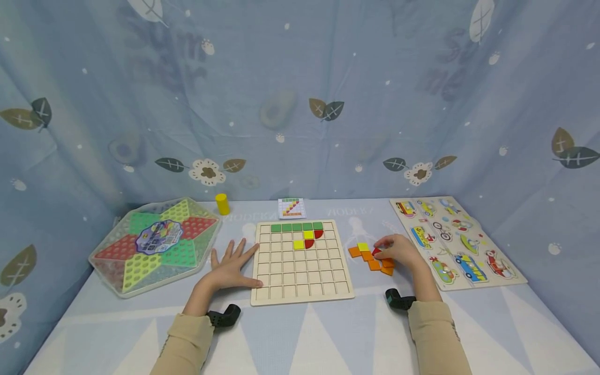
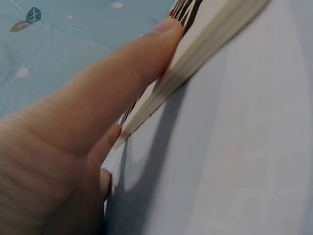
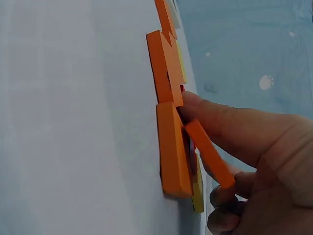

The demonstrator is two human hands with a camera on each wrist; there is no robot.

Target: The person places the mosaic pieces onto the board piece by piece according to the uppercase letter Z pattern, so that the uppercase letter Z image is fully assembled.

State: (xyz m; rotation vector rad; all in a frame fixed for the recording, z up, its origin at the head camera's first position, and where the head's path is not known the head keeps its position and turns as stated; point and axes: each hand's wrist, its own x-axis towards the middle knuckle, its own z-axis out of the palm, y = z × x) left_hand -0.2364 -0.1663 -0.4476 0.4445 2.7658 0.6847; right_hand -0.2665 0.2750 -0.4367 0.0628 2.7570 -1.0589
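A square wooden grid board [image 1: 300, 276] lies in front of me. A row of green tiles [image 1: 297, 227] sits along its top, with two yellow squares [image 1: 299, 245] and two red quarter-circle tiles [image 1: 319, 234] below. My left hand [image 1: 229, 270] is spread at the board's left side, its thumb and index finger touching the edge. My right hand [image 1: 398, 251] is in a loose pile of orange tiles [image 1: 374, 265], to the right of the board. Its thumb and index finger pinch a red tile [image 1: 376, 251], mostly hidden. In the right wrist view, a tilted orange tile [image 3: 210, 154] leans by the fingers.
A pattern card [image 1: 291, 208] stands behind the board. A yellow cylinder [image 1: 222, 204] is at the back left, beside a hexagonal Chinese checkers set [image 1: 159, 245]. A wooden vehicle puzzle [image 1: 457, 242] lies at the right. A blue patterned curtain [image 1: 300, 104] hangs behind the table.
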